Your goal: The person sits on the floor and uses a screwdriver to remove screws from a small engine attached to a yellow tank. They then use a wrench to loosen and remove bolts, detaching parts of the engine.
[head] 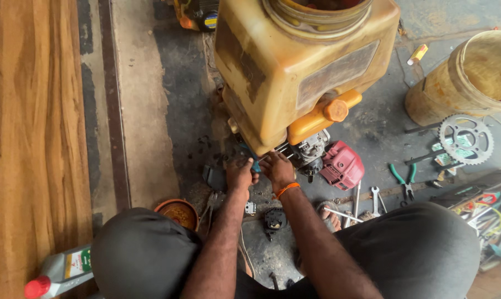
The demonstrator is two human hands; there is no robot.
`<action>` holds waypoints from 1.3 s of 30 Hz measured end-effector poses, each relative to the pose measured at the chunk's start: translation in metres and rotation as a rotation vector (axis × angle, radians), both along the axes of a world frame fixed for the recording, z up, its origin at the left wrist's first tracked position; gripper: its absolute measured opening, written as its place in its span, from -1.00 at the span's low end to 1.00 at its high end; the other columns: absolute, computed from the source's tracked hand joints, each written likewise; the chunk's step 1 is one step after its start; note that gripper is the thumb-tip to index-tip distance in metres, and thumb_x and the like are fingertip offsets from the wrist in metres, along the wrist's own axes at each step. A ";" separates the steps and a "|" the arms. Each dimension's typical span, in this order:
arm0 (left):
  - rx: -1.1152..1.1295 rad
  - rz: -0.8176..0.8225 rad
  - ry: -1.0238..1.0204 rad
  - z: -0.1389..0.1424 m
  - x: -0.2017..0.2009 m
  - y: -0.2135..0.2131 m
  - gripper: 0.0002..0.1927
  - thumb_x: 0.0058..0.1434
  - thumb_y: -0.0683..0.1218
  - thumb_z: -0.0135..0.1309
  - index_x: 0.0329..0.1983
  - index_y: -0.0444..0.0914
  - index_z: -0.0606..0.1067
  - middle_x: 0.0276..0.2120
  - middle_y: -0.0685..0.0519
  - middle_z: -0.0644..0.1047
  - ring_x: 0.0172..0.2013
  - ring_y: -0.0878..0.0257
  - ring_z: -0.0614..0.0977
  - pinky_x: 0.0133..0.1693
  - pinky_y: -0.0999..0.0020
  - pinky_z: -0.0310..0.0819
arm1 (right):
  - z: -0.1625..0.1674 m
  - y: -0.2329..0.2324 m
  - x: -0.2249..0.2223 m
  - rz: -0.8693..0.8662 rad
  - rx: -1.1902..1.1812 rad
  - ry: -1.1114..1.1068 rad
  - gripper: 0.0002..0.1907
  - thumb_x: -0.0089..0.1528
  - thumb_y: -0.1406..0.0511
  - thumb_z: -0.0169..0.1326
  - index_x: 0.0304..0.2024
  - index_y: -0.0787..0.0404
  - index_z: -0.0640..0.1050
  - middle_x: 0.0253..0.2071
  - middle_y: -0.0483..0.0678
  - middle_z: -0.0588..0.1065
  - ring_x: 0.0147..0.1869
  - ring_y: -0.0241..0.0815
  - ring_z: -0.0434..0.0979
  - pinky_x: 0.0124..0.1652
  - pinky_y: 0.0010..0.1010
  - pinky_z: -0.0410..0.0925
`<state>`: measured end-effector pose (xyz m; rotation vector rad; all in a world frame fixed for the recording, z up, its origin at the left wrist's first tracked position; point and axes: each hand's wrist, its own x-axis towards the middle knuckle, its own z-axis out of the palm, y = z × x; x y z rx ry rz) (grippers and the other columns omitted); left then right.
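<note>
A big, dirty yellow tank [295, 66] with an orange cap [336, 109] stands on a small engine with a red cover [342, 164]. Both my hands are at the base of this machine. My left hand [239, 173] is closed around a teal-handled tool [255, 164] pointed at the underside of the tank. My right hand [278, 169], with an orange band at the wrist, presses against the frame just beside it; what its fingers grip is hidden. My knees in grey trousers fill the bottom of the view.
A yellowed bucket [472, 77] stands at the right, with a sprocket [465, 138], green-handled pliers [403, 178] and spanners [377, 198] on the floor nearby. A small bowl of brown liquid [177, 212] and a grey oil bottle with a red cap [59, 272] lie at the left.
</note>
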<state>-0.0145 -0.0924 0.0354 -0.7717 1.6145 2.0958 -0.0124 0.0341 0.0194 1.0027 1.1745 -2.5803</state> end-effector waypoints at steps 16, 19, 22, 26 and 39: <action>-0.644 -0.153 0.192 0.011 0.021 0.002 -0.60 0.40 0.13 0.11 0.00 -0.30 0.54 -0.25 -0.08 0.61 -0.24 0.04 0.65 -0.25 0.20 0.53 | -0.013 -0.004 0.002 -0.039 0.076 -0.057 -0.87 0.30 0.32 0.16 -0.31 0.20 0.48 -0.34 -0.06 0.64 -0.36 -0.27 0.60 -0.40 -0.48 0.46; -0.704 -0.155 0.214 0.016 0.020 0.002 -0.50 0.36 0.21 0.13 0.09 -0.26 0.46 -0.22 -0.03 0.65 -0.18 0.09 0.69 -0.15 0.20 0.55 | -0.019 -0.007 -0.001 -0.107 0.159 -0.120 -0.80 0.29 0.34 0.22 -0.33 0.19 0.43 -0.43 -0.06 0.55 -0.41 -0.22 0.56 -0.42 -0.47 0.45; -0.450 -0.141 0.075 0.016 0.017 0.003 -0.49 0.30 0.17 0.14 0.16 -0.22 0.42 -0.25 0.07 0.65 -0.23 0.20 0.70 -0.19 0.26 0.58 | -0.019 -0.011 -0.004 -0.137 0.162 -0.079 -0.80 0.29 0.34 0.24 -0.30 0.20 0.44 -0.46 -0.05 0.51 -0.46 -0.24 0.49 -0.46 -0.45 0.38; -0.037 0.053 -0.065 0.008 0.006 0.005 -0.58 0.27 0.05 0.08 0.15 -0.06 0.32 -0.41 0.04 0.61 -0.47 0.22 0.61 -0.42 0.28 0.50 | -0.013 -0.007 -0.004 -0.081 0.066 -0.062 -0.85 0.32 0.32 0.13 -0.23 0.25 0.44 -0.39 0.01 0.53 -0.43 -0.16 0.56 -0.44 -0.37 0.45; -0.590 -0.132 0.143 0.006 0.009 0.006 -0.53 0.37 0.25 0.18 -0.27 -0.27 0.65 -0.51 0.10 0.49 -0.56 0.34 0.44 -0.51 0.41 0.28 | -0.005 0.004 0.000 -0.039 0.104 -0.069 -0.86 0.31 0.33 0.17 -0.25 0.24 0.47 -0.30 0.01 0.64 -0.33 -0.21 0.63 -0.37 -0.46 0.46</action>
